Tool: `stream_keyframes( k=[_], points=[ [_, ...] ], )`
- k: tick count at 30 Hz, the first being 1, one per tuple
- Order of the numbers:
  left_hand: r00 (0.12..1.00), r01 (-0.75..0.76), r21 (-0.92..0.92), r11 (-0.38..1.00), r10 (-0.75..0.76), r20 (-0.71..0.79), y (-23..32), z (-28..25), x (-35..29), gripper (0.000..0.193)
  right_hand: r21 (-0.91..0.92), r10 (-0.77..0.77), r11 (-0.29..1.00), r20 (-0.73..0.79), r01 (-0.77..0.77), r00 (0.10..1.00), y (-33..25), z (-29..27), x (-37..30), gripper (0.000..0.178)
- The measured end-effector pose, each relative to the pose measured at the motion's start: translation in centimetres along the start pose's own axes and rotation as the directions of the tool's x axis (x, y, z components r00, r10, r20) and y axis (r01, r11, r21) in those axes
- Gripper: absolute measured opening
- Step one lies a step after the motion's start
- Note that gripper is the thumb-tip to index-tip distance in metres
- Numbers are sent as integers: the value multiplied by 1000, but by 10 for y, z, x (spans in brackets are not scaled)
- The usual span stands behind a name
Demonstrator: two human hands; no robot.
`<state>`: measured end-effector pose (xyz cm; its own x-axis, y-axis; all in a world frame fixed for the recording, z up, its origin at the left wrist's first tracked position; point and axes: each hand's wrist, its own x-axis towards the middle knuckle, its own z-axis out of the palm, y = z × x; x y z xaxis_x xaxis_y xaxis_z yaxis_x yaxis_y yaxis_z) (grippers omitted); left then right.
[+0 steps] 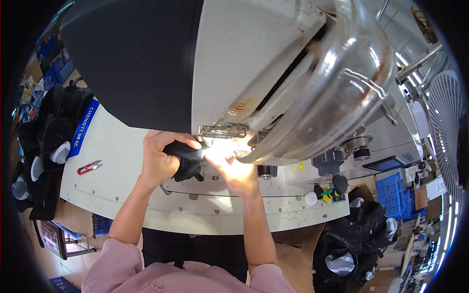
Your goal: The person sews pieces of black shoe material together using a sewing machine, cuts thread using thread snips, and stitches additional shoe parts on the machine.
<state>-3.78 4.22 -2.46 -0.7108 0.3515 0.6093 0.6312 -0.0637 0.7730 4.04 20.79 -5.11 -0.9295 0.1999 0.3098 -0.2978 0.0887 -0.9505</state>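
A black fabric piece [188,155], folded and bunched, lies under the head of a sewing machine [244,68]. My left hand [161,158] is closed round its left part, thumb on top. At its right end, beside the presser foot area, my right hand [239,173] pinches the edge with thumb and fingers. Bright lamp light washes out those right fingertips, and the needle cannot be made out in it. A loose black flap hangs below the hands toward the table's front.
Red-handled thread snips [89,167] lie on the white sewing table [195,215] at left. Black goods with white parts are piled at the left [51,132] and right [359,234]. A white spool [310,198] and small bottles stand at the right corner. A fan [444,127] is far right.
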Motion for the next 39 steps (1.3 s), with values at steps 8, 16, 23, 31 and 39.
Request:
stream_keyframes(
  k=[8, 16, 23, 31, 39],
  points=[
    [986, -144, 410, 901, 166, -18, -7, -9, 1, 43, -349, -203, 933, -306, 89, 930, -15, 13, -14, 27],
    [990, -141, 356, 924, 131, 52, 0, -18, 8, 51, -487, -433, 800, -65, 350, 899, -7, 20, -36, 16],
    [912, 251, 45, 967, -220, -347, -2, -64, 36, 43, -471, -336, 834, -20, 287, 942, 3, 37, -43, 25],
    [852, 346, -582, 736, -506, -132, 22, -156, -7, 50, -583, -516, 561, 308, 587, 799, -5, 90, -19, 43],
    [957, -130, 246, 960, 57, 283, 99, -139, 6, 53, -100, -454, 853, 342, 512, 823, -47, 105, -22, 24]
  ],
)
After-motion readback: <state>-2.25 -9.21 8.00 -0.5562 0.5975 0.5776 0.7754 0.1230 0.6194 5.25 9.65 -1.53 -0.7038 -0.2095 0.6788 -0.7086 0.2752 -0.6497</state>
